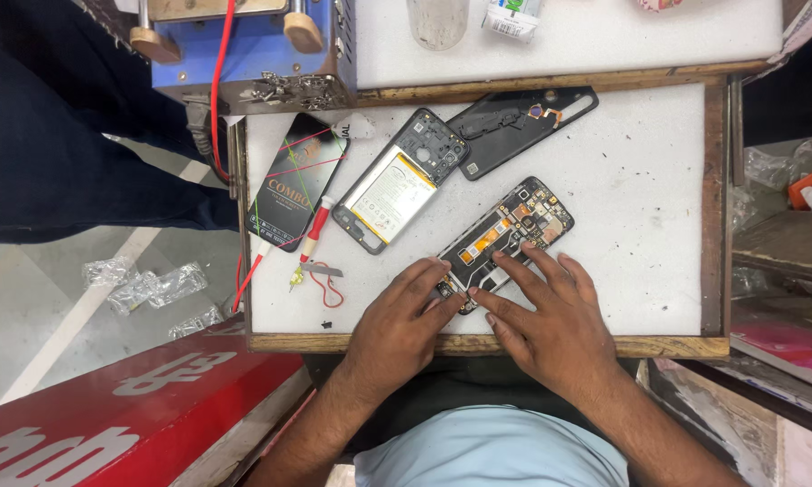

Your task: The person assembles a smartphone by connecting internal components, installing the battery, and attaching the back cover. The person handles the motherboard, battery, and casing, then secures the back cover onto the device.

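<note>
Fingers of both hands lie spread and flat on an opened phone body [505, 236], pressing its near end; nothing is pinched. The left hand [404, 317] covers the near left corner, the right hand [550, 317] rests just beside it with fingertips on the exposed circuit board. The phone body lies slantwise on a white foam mat [640, 207] in a wooden tray [714, 216]. Farther left lie a second phone frame with its battery [399, 185], a black back cover [518, 124], a boxed screen part [296, 180] and a red-handled screwdriver [316, 227]. A blue machine [243, 54] stands at the far left.
</note>
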